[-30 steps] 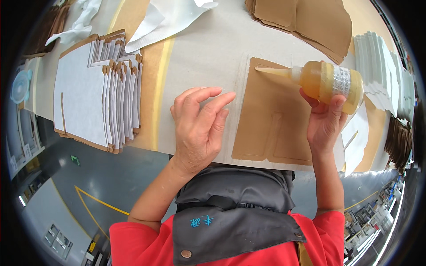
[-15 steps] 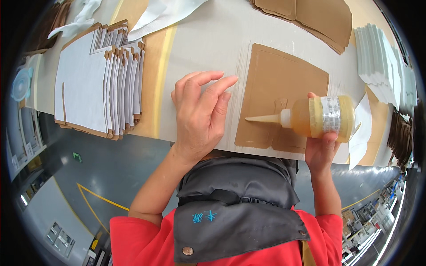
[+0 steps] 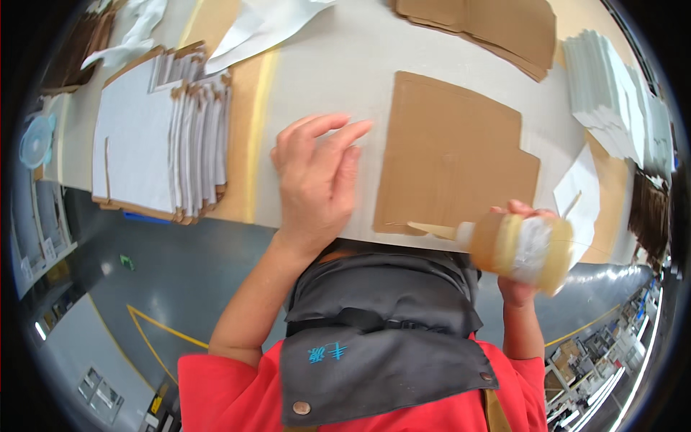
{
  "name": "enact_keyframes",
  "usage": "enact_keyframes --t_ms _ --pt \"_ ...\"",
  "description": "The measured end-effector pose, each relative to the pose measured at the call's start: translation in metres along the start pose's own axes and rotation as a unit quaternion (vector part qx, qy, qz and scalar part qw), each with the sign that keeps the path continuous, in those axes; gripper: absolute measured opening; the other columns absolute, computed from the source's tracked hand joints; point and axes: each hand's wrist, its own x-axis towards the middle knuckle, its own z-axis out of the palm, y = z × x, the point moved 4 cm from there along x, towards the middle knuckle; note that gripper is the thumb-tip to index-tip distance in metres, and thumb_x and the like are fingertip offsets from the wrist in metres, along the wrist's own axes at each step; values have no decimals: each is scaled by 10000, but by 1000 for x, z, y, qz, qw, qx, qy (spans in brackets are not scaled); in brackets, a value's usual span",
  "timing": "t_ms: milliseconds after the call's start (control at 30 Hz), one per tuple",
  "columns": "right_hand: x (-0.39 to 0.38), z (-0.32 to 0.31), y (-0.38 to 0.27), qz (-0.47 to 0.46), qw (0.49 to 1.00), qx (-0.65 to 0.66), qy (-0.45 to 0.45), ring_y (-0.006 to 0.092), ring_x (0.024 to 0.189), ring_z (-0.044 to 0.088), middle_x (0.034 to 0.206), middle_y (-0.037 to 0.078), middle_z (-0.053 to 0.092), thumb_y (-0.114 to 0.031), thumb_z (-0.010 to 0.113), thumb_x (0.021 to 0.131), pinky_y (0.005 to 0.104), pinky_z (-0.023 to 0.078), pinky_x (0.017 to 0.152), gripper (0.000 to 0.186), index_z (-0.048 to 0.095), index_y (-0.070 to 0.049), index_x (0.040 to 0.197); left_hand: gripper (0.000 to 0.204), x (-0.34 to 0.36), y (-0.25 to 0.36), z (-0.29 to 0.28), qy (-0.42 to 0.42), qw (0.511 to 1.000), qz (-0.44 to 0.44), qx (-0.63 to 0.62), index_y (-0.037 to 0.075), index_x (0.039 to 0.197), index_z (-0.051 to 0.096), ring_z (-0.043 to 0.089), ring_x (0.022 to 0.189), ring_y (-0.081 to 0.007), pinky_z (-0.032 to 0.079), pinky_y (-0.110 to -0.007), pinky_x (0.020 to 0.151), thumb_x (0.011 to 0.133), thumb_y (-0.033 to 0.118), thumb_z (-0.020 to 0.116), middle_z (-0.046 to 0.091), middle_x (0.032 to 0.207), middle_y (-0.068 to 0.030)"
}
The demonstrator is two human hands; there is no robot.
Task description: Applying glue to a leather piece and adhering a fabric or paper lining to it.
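Observation:
In my right hand [image 3: 520, 284] is a glue bottle [image 3: 520, 246], a squeeze bottle of amber liquid with a long narrow nozzle, tipped on its side. Its nozzle points left, at the near edge of a brown flat panel [image 3: 453, 155] lying on the table; whether the tip touches the panel I cannot tell. The panel has a notched right side and a glossy line along its border. To the left of it my left hand [image 3: 317, 176] hovers over the table, fingers loosely curled and apart, holding nothing.
A stack of white-faced brown panels [image 3: 144, 137] stands at the left edge. More brown panels [image 3: 489, 29] lie at the far right, beside a pile of pale sheets [image 3: 601, 93]. White sheets [image 3: 263, 29] lie at the back. A white scrap [image 3: 579, 194] sits right of the bottle.
The glue bottle has moved nearer to me, its nozzle going from the panel's lower middle to its near edge. My left hand has barely moved.

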Motion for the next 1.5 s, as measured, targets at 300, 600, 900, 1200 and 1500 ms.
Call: enact_keyframes --t_ms 300,600,900,1200,1500 --pt "48 -301 -63 140 871 -334 333 237 952 672 1096 95 654 -481 691 899 383 547 830 590 562 -58 1288 250 -4 -6 -8 -65 996 -49 44 45 1204 675 513 1202 -268 401 -376 1036 990 60 547 596 1241 -108" --pt "68 -322 -29 -3 602 -767 222 310 1194 571 1193 137 642 -463 743 846 402 453 991 590 620 -35 1232 254 -4 1 -8 -51 996 -4 79 48 1199 675 504 1219 -280 397 -384 1043 977 24 555 583 1258 -114" --pt "130 -264 2 233 860 -450 51 169 947 616 1014 73 667 -296 771 854 308 472 886 401 665 -17 1121 368 62 110 65 -111 966 233 -17 129 1135 715 550 1149 -294 381 -401 1006 790 2 695 607 1218 -79" --pt "85 -229 -54 39 922 -377 76 119 867 574 878 -5 648 -119 726 882 280 454 794 207 725 -14 1060 375 81 191 223 -252 914 103 -303 47 1274 608 594 1089 -290 463 -373 919 922 152 684 625 1204 -127" --pt "32 -260 -73 -142 943 -153 260 198 1219 518 1342 79 569 -574 609 922 344 385 1057 737 498 -26 1401 171 112 245 161 -364 824 140 -411 2 1076 676 412 541 -133 400 -311 535 982 124 602 493 607 -91"
